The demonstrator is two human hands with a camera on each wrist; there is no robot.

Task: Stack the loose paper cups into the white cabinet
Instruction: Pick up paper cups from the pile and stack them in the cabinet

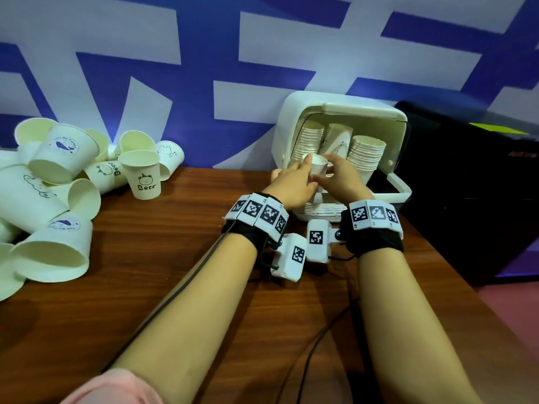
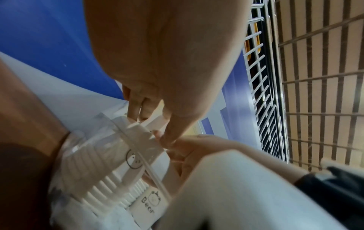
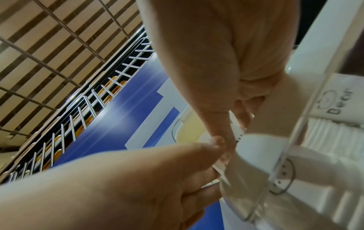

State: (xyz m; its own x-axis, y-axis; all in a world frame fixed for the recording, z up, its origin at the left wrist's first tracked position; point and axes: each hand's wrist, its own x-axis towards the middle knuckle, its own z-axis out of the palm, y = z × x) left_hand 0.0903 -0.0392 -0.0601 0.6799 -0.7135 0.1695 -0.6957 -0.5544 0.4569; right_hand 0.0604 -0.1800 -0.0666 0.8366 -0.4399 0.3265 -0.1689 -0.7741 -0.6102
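From the head view both hands meet at the mouth of the open cabinet (image 1: 339,112) on the right of the tabletop (image 1: 180,258): the left hand (image 1: 294,182) and right hand (image 1: 342,176) are wrapped round one cup (image 1: 318,166) from either side, its mouth up and its long axis close to upright, just in front of the stacks (image 1: 366,154) inside. The cup lies dead ahead of both hands, neither one clearly nearer; the loose pile (image 1: 55,182) sits well apart to the left, so the left arm looks the handier one for the next fetch. The left wrist view shows the left hand's fingers (image 2: 138,107) curled down at a ribbed stack of rims (image 2: 110,171), the thumb meeting the other hand. The right wrist view shows the right hand's fingers (image 3: 244,113) curled onto a white cup wall (image 3: 260,152), with a "Bear" cup (image 3: 334,101) beyond the clear door edge.
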